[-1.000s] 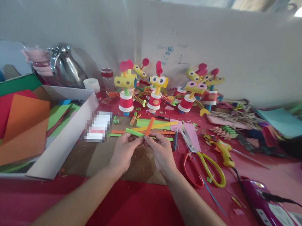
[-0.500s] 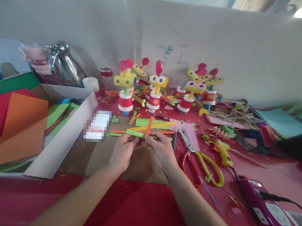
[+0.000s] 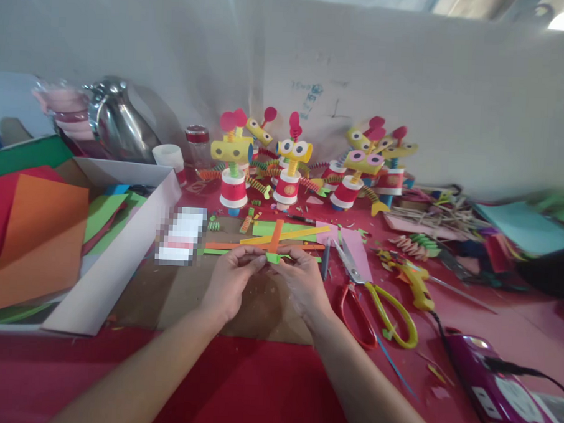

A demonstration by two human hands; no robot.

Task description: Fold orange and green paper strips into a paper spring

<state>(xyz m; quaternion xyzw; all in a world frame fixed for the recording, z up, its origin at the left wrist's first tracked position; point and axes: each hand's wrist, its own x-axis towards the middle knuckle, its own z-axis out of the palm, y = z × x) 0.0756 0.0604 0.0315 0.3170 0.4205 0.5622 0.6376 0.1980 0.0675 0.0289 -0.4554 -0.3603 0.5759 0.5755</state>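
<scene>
My left hand (image 3: 231,281) and my right hand (image 3: 302,281) meet above a brown cardboard sheet (image 3: 254,310). Both pinch a crossed pair of paper strips, one green (image 3: 273,258) and one orange (image 3: 276,235). The green strip is folded across the orange one at my fingertips; the orange strip sticks up and away from me. More loose strips (image 3: 285,235) in green, yellow and orange lie on the table just beyond my fingers.
Red-and-yellow scissors (image 3: 376,300) and a yellow glue gun (image 3: 414,281) lie right of my hands. Several paper-cup figures (image 3: 288,168) stand by the wall. A white box (image 3: 116,260) of coloured paper sits left, a steel jug (image 3: 115,123) behind it, a purple device (image 3: 494,383) near right.
The green strip, which stuck out to the left from my left hand, has been folded over the orange strip. Both hands stayed in place, fingers drawn closer together.
</scene>
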